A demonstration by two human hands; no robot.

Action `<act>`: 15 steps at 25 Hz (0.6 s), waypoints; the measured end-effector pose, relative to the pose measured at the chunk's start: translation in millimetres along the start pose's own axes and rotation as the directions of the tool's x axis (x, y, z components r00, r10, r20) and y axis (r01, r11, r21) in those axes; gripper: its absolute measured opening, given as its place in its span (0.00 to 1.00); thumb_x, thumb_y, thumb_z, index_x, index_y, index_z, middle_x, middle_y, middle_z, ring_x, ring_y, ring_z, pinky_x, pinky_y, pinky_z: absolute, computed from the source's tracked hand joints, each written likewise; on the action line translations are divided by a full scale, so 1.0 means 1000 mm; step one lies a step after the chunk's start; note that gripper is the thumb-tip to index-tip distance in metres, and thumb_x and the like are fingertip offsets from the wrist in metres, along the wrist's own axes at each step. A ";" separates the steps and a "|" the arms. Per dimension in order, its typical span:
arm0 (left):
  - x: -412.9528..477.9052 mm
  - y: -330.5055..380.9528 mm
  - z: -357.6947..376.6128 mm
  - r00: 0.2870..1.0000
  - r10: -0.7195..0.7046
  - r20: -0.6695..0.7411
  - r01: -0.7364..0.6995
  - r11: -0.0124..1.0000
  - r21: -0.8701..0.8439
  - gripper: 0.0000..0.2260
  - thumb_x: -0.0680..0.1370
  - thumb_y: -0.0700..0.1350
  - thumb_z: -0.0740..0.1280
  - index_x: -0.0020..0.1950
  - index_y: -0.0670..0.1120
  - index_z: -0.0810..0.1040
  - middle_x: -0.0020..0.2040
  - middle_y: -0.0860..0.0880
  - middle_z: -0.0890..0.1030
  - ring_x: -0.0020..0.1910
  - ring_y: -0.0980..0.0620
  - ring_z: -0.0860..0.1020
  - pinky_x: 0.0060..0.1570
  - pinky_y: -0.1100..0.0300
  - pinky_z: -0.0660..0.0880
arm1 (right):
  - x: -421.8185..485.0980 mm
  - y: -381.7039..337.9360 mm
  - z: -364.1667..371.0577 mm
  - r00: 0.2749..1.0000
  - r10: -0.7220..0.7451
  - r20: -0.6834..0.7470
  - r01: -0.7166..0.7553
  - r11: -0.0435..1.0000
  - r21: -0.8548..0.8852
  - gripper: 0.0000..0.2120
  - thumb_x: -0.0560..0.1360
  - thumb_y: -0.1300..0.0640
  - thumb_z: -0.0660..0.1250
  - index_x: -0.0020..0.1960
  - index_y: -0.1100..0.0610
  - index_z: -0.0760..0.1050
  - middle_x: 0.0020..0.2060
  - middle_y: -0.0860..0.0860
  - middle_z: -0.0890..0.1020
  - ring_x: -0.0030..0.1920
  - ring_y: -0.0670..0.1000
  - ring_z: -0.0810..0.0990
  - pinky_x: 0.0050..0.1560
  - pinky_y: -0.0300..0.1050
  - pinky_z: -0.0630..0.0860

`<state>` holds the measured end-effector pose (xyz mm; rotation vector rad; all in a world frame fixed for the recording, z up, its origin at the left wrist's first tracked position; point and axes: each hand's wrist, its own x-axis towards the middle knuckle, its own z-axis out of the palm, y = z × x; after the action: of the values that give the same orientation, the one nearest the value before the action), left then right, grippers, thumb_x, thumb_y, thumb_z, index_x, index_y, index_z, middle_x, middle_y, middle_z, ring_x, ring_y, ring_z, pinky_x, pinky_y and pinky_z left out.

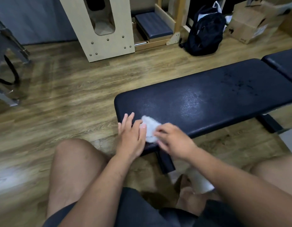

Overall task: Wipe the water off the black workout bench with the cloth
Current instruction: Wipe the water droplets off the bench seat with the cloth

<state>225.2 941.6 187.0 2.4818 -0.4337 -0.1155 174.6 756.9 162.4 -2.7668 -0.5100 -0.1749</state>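
The black workout bench (199, 95) runs from the centre to the right edge. Water drops (238, 86) speckle its far right part. A small white cloth (149, 128) lies crumpled on the bench's near left corner. My left hand (132, 136) rests flat on that corner, fingers spread, its thumb touching the cloth's left side. My right hand (173, 141) comes in from the right, fingertips pinching the cloth's right edge. Both hands are blurred by motion.
A second black pad (284, 63) adjoins the bench at far right. Behind stand a light wooden frame (101, 30), a dark backpack (205, 30) and cardboard boxes (253, 20). A metal-framed machine (6, 54) is at left. My bare knees frame the wooden floor (68, 87).
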 end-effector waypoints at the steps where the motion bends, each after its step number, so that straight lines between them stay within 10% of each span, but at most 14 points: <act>1: 0.000 0.002 0.003 0.998 -0.014 0.062 0.010 0.998 0.068 0.24 0.81 0.58 0.49 0.68 0.48 0.73 0.78 0.45 0.61 0.79 0.45 0.51 0.77 0.43 0.48 | -0.014 0.034 -0.011 0.990 0.124 -0.065 -0.128 0.990 -0.061 0.13 0.75 0.50 0.63 0.53 0.55 0.81 0.52 0.52 0.81 0.50 0.58 0.79 0.53 0.51 0.75; 4: -0.005 -0.006 0.012 0.963 -0.016 0.270 -0.060 0.961 0.271 0.25 0.82 0.56 0.54 0.78 0.49 0.60 0.81 0.47 0.51 0.80 0.45 0.43 0.77 0.43 0.41 | -0.056 0.122 -0.053 0.751 0.651 -0.113 -0.652 0.701 -0.288 0.17 0.79 0.47 0.55 0.61 0.52 0.75 0.65 0.52 0.74 0.63 0.58 0.73 0.68 0.64 0.61; 7: -0.008 -0.012 0.010 0.953 0.013 0.302 -0.095 0.961 0.258 0.26 0.82 0.55 0.55 0.79 0.50 0.56 0.81 0.48 0.48 0.80 0.46 0.41 0.77 0.44 0.41 | -0.056 0.128 -0.072 0.530 0.844 -0.081 -0.841 0.511 -0.180 0.17 0.79 0.48 0.54 0.61 0.55 0.73 0.72 0.56 0.65 0.62 0.63 0.73 0.66 0.58 0.67; 11: -0.006 -0.015 0.008 0.953 0.032 0.303 -0.103 0.969 0.223 0.25 0.82 0.54 0.56 0.79 0.50 0.58 0.81 0.49 0.50 0.80 0.47 0.43 0.77 0.47 0.40 | 0.003 0.040 -0.033 0.721 0.684 -0.110 -0.692 0.703 -0.162 0.20 0.79 0.52 0.52 0.63 0.61 0.73 0.61 0.60 0.78 0.59 0.61 0.76 0.60 0.52 0.71; 15: -0.010 -0.012 0.004 0.961 0.007 0.278 -0.062 0.980 0.190 0.27 0.79 0.51 0.57 0.77 0.44 0.59 0.79 0.45 0.57 0.80 0.47 0.48 0.78 0.49 0.43 | 0.052 -0.056 0.016 0.904 0.390 0.175 -0.385 0.921 -0.064 0.25 0.80 0.54 0.49 0.76 0.58 0.61 0.75 0.54 0.64 0.76 0.53 0.59 0.76 0.48 0.51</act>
<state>218.7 951.8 176.8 2.6607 -0.6323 -0.4281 203.9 828.5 172.6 -2.8581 0.0124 0.1709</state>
